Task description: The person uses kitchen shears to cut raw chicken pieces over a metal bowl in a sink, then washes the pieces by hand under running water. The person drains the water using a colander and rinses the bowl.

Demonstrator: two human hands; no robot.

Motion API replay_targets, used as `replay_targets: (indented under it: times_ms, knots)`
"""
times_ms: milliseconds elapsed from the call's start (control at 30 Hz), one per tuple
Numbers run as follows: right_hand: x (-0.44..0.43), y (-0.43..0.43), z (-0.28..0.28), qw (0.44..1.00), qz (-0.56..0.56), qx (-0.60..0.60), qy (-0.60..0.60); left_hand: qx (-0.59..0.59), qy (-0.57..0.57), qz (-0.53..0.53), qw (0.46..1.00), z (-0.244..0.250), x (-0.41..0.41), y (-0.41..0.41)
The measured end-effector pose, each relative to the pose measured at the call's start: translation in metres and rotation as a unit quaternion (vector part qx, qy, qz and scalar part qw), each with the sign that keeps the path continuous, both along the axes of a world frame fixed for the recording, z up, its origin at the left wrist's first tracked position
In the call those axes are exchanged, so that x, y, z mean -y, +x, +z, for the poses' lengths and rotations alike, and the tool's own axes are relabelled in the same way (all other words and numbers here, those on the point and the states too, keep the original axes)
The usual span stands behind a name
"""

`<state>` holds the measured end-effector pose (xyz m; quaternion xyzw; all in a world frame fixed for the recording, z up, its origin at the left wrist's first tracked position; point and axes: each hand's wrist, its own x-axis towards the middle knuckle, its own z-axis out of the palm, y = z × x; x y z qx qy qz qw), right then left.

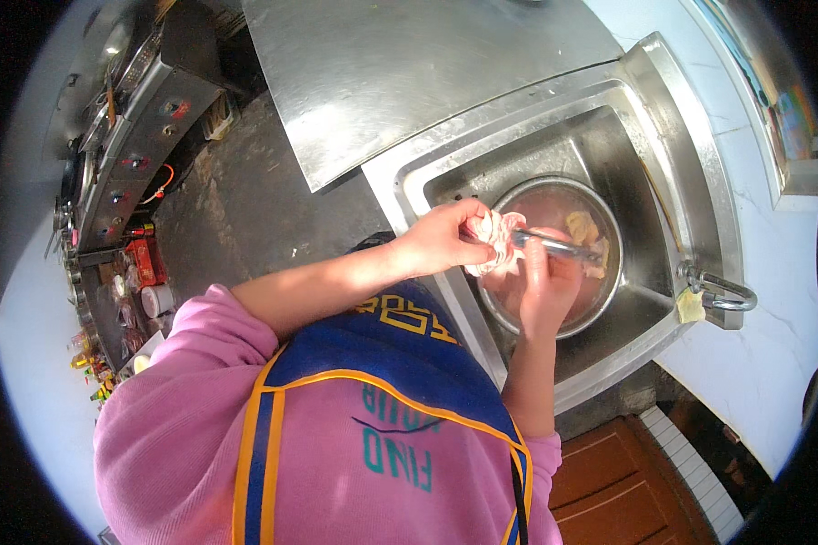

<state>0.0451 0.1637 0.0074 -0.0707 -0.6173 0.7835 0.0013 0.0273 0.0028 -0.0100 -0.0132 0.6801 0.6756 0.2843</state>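
My left hand (443,238) grips a pale pink piece of raw meat (497,238) over the near left rim of a round metal basin (619,272). In my right hand (551,283) is a shiny metal tool (559,246), perhaps scissors or a knife, whose one end meets the meat; the fingers partly hide it. The basin stands in a stainless steel sink (637,204) and holds reddish, cloudy water. Yellowish pieces (581,227), likely meat or fat, lie in it on the far right side.
A stainless steel worktop (416,68) adjoins the sink. A curved metal faucet (729,291), with a yellowish cloth or sponge (690,305) beside it, is at the sink's right. A stove (143,136) stands across the floor at left, near a red container (148,262) and a white tub (157,300).
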Motion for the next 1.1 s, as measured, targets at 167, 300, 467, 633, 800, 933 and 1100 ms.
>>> replay_targets:
  times_ms: [167, 300, 467, 633, 800, 933, 1100]
  knots:
    - [0.001, 0.0, 0.001, 0.933, 0.076, -0.097, 0.338, 0.01, 0.018, 0.004, 1.0, -0.008, 0.001, 0.002]
    - [-0.008, -0.004, -0.024, 0.994, -0.079, 0.032, -0.073, 0.112, 0.122, -0.014, 0.986, -0.005, 0.002, -0.003]
    - [-0.021, 0.002, -0.027, 0.986, -0.052, -0.007, -0.156, 0.221, 0.249, 0.084, 0.939, 0.006, 0.005, -0.014]
    - [-0.025, 0.01, -0.03, 0.988, -0.037, -0.02, -0.146, 0.28, 0.3, 0.107, 0.906, -0.005, 0.014, -0.016]
    - [-0.022, 0.009, -0.023, 0.989, 0.018, -0.076, -0.129, 0.314, 0.41, 0.094, 0.851, -0.006, 0.018, -0.02]
    - [-0.024, 0.008, -0.029, 0.99, 0.045, -0.056, -0.118, 0.267, 0.404, 0.059, 0.873, -0.001, 0.016, -0.019]
    - [-0.004, -0.008, 0.006, 0.962, 0.092, -0.089, 0.241, 0.218, 0.321, 0.032, 0.921, -0.002, 0.012, -0.016]
